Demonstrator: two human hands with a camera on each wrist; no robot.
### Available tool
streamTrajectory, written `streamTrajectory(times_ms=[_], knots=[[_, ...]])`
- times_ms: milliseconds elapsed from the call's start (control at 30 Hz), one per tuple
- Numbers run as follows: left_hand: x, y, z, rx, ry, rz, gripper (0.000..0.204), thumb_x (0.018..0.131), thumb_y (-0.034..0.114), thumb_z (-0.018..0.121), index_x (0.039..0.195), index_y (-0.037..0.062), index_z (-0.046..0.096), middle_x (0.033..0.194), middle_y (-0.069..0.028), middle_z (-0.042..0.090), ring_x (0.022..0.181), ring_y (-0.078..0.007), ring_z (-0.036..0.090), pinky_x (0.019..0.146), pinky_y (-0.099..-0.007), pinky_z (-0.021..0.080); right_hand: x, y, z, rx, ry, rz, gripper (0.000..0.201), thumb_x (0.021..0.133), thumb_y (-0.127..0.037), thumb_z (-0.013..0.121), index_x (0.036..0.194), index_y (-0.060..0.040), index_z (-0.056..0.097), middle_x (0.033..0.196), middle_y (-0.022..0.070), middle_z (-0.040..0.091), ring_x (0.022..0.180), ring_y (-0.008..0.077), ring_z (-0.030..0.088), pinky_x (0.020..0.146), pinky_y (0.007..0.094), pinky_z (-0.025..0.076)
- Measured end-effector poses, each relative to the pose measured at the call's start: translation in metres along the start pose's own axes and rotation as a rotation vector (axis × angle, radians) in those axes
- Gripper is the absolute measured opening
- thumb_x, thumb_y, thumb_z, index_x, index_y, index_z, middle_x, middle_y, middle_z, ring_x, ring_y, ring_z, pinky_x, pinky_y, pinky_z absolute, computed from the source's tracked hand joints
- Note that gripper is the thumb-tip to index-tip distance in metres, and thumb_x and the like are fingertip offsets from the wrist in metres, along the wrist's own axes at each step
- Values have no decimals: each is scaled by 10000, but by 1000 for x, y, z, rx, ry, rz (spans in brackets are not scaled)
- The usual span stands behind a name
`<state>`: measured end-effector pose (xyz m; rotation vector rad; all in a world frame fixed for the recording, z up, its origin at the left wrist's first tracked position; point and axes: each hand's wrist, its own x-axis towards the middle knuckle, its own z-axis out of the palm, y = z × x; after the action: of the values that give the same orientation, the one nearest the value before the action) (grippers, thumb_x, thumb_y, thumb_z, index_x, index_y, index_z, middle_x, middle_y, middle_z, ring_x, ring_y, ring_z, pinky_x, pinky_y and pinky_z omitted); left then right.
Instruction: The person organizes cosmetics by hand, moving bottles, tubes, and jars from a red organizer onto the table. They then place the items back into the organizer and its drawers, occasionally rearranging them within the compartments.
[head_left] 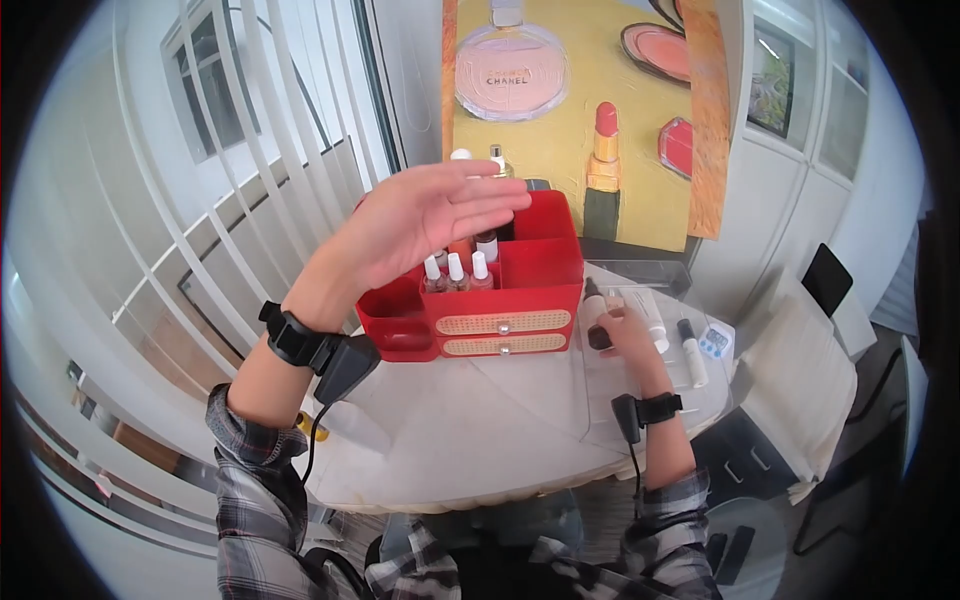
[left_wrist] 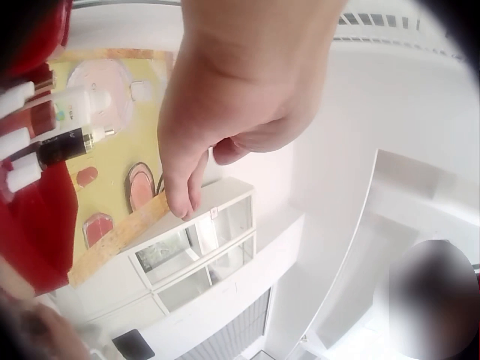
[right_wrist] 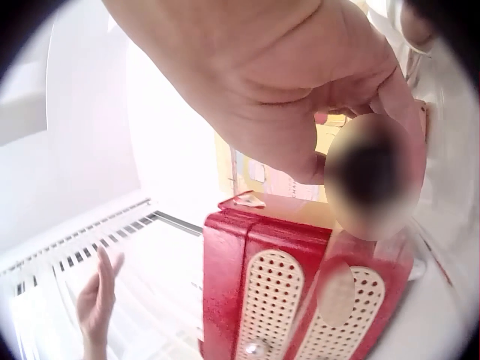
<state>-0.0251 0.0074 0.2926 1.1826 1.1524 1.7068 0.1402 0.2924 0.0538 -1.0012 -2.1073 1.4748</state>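
Observation:
My left hand is raised over the left part of a red organizer, its fingers straight and nothing in it. Below it, white-capped nail polish bottles stand in a front compartment. A dark bottle and other bottles show beside the red wall in the left wrist view. Over a clear acrylic tray, my right hand pinches a small dark round-ended item between thumb and fingers. Blur hides its kind in the right wrist view. A white tube lies right by those fingers.
The clear tray also bears a white tube with a dark cap. A small white and blue device lies by its right edge. Vertical blinds hang at the left; a cosmetics painting stands behind the organizer.

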Motion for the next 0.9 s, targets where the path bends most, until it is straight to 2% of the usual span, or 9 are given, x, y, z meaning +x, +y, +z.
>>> streamTrajectory(times_ms=[133, 167, 267, 400, 567, 733, 800, 867, 900], knots=[[-36, -13, 11, 5, -45, -97, 517, 1067, 142, 492, 1485, -131, 360, 1458, -316, 509, 1381, -388, 524, 1170, -423, 451, -26, -28, -19, 345, 11, -71, 577, 922, -191, 652, 1355, 158, 497, 1122, 206, 681, 945, 240, 721, 697, 316, 635], [-47, -26, 11, -53, -104, -93, 531, 1068, 149, 508, 1518, -87, 353, 1470, -308, 502, 1390, -371, 519, 1181, -431, 435, -35, -42, -23, 345, 4, -83, 515, 937, -209, 626, 1347, 95, 554, 1080, 143, 657, 954, 210, 681, 771, 298, 603], [-85, -65, 20, -14, -222, -115, 513, 1092, 177, 481, 1536, -52, 370, 1532, -223, 480, 1392, -328, 518, 1204, -436, 394, -50, -68, -30, 402, 3, -238, 573, 927, -168, 645, 1415, 87, 485, 1118, 162, 670, 977, 201, 688, 763, 315, 596], [-108, -117, 29, 680, -177, -175, 422, 1106, 222, 463, 1468, 10, 510, 1364, -162, 654, 1243, -261, 632, 1069, -374, 483, -28, -94, -31, 340, -63, -398, 500, 945, -186, 660, 1375, 31, 524, 1132, 90, 658, 950, 147, 653, 844, 280, 533], [-102, -209, 10, 891, -30, -99, 358, 1048, 79, 465, 1390, 11, 540, 1173, -199, 720, 1112, -333, 685, 975, -390, 530, -8, -155, -5, 372, -56, -437, 412, 961, -234, 687, 1273, 22, 601, 1044, 49, 700, 904, 111, 643, 820, 295, 529], [-77, -240, 16, 893, -108, -64, 376, 956, -40, 465, 1321, -2, 549, 1134, -184, 727, 1086, -360, 686, 946, -407, 542, 32, -179, 31, -113, 243, -759, 505, 837, -225, 771, 1221, 54, 601, 1022, 201, 746, 865, 271, 747, 781, 387, 578], [-70, -259, 15, 763, -145, -10, 354, 963, -44, 466, 1300, -7, 568, 1104, -175, 723, 1053, -355, 690, 935, -399, 542, 46, -183, 43, -106, 216, -715, 503, 834, -208, 778, 1235, 36, 597, 1041, 135, 720, 890, 187, 691, 801, 338, 547], [-68, -271, 12, 756, -149, -37, 334, 965, -39, 481, 1282, -9, 585, 1094, -167, 721, 1033, -337, 693, 930, -391, 541, 51, -185, 53, -107, 231, -729, 480, 816, -189, 760, 1194, 57, 594, 1043, 244, 729, 951, 365, 731, 855, 410, 569], [-68, -277, 11, 747, -153, -77, 314, 968, -33, 496, 1263, -11, 601, 1084, -159, 719, 1013, -319, 697, 926, -382, 541, 54, -184, 55, -120, 217, -717, 488, 815, -188, 771, 1197, 57, 592, 1058, 253, 723, 996, 380, 721, 882, 414, 561]])
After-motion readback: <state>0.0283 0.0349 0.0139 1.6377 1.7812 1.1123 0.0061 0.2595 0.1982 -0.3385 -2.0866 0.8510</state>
